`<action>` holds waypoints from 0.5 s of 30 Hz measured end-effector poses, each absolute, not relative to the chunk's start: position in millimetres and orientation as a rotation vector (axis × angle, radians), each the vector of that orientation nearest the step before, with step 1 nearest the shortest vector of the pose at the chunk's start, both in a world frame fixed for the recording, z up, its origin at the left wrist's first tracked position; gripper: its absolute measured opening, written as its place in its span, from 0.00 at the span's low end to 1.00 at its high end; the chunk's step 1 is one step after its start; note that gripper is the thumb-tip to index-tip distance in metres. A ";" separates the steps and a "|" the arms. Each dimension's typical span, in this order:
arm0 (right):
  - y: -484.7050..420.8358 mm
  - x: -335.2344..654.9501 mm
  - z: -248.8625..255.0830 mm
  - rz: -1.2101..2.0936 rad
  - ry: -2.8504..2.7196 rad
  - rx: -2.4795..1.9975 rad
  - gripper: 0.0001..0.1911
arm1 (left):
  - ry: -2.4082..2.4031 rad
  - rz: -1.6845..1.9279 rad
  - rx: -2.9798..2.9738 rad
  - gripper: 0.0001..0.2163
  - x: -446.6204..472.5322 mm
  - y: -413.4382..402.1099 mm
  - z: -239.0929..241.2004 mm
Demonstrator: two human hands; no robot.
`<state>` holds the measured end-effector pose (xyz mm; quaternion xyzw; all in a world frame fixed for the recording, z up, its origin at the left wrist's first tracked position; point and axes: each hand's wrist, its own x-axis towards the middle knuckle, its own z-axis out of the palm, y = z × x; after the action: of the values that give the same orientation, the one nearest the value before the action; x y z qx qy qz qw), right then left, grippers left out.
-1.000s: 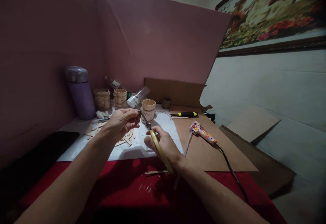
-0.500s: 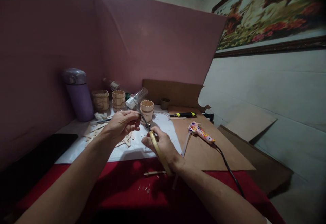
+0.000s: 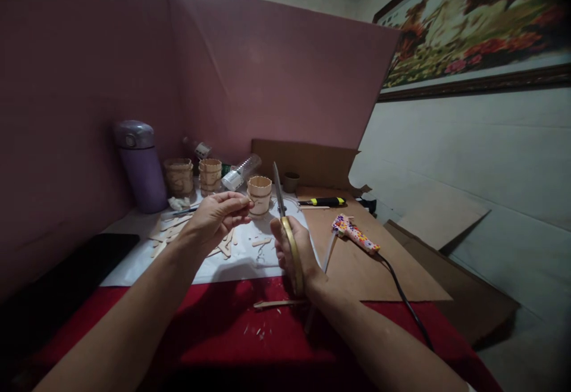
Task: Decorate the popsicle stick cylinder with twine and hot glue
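Observation:
My right hand (image 3: pixel 297 249) grips a pair of scissors (image 3: pixel 289 237) by its gold handles, blades together and pointing up and away. Left of it, my left hand (image 3: pixel 220 216) is closed in a pinch; whatever sits between thumb and forefinger is too small to name. Just behind the hands stands a small wooden cup (image 3: pixel 259 194) made of upright strips with a band round it. Loose wooden craft sticks (image 3: pixel 225 246) lie on the white sheet (image 3: pixel 205 273), partly hidden by my left hand. One more stick (image 3: pixel 279 304) rests on the red cloth (image 3: pixel 214 332) near small clippings.
A purple bottle (image 3: pixel 143 172), two more wooden cups (image 3: pixel 209 176) and a clear plastic bottle (image 3: pixel 243 172) stand or lie at the back left. On the brown board (image 3: pixel 379 273) are a flowered glue gun (image 3: pixel 354 234) with its cord and a yellow-black utility knife (image 3: pixel 328 201).
The scissors have swung away to the right from my left hand, and their blades now point upward. My left hand keeps its pinch and has barely moved.

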<state>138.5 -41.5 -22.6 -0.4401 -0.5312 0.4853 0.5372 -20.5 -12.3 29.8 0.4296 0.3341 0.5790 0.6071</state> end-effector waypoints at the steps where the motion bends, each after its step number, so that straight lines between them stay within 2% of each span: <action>1: -40.1 139.4 -23.3 1.197 -1.223 -1.048 0.24 | 0.776 1.347 0.981 0.04 -19.8 -12.8 30.2; 8: -36.8 140.1 -26.1 1.303 -1.127 -1.055 0.23 | 0.749 1.355 0.966 0.11 -18.6 -14.8 29.8; 15: -35.6 141.4 -22.9 1.208 -1.143 -1.090 0.27 | 0.741 1.328 0.982 0.07 -19.8 -11.6 26.1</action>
<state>141.4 -35.6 -22.9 -0.4594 -0.4820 0.5093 0.5452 -19.8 -11.6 26.1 0.4266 0.3218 0.5770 0.6177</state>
